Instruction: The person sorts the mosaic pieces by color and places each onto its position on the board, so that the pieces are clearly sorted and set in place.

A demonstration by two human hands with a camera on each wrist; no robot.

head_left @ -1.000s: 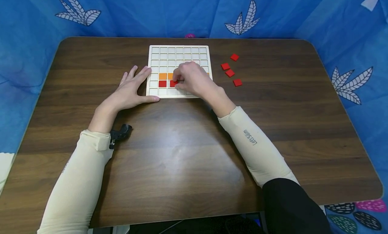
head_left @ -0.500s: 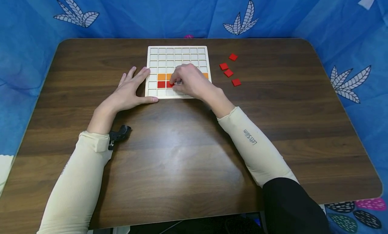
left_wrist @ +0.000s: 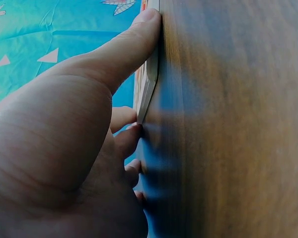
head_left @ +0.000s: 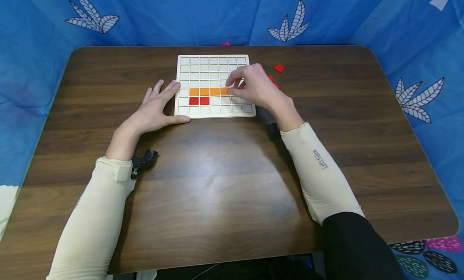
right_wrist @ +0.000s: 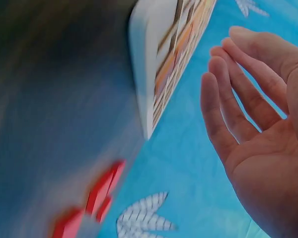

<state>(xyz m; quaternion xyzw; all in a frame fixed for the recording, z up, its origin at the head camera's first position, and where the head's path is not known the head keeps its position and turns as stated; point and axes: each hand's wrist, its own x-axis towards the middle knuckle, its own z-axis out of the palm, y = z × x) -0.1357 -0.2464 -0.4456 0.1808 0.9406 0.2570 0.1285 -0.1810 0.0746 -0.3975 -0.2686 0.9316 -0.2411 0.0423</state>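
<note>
Now hovering empty over grid board (head_left: 214, 62), loosely bent: right hand (head_left: 255, 84). Spread wide against grid board's left side: left hand (head_left: 154, 109). Loose red tiles (head_left: 279, 68) rightward; possible scattering from low sweep, board shift from slack bracing.

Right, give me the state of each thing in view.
Board: flat on the table, partly filled
Orange tiles: set in one row
Two red tiles: set side by side
Loose red tiles: on the table, some partly hidden
Left hand: spread, touching the board
Right hand: empty, partly over the board
</note>
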